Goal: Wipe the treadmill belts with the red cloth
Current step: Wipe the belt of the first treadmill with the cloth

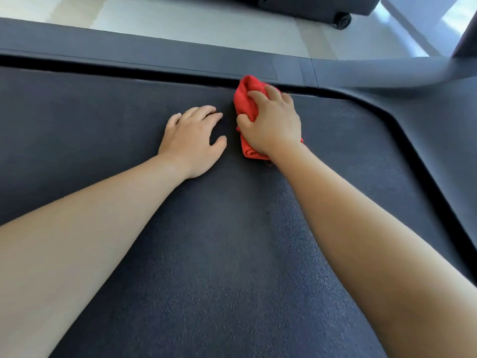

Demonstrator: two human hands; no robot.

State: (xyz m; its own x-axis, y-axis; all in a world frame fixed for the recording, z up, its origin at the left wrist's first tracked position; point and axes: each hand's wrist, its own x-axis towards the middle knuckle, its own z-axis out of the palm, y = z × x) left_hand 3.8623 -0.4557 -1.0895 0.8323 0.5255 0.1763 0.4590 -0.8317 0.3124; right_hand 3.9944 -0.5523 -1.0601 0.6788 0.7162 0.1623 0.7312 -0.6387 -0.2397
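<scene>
The dark textured treadmill belt point(103, 120) fills most of the view. A bunched red cloth point(246, 99) lies on the belt close to its far edge, pressed down under my right hand point(271, 122), whose fingers curl over it. My left hand point(192, 140) rests flat on the belt just left of the cloth, fingers spread, holding nothing. Both forearms reach in from the bottom of the frame.
A dark grey side rail point(154, 56) runs along the belt's far edge, with a black gap between them. The rail curves round at the right into a grey frame arm point(387, 73). Beyond lies a pale floor point(206, 24) and another machine's base with a wheel point(343, 21).
</scene>
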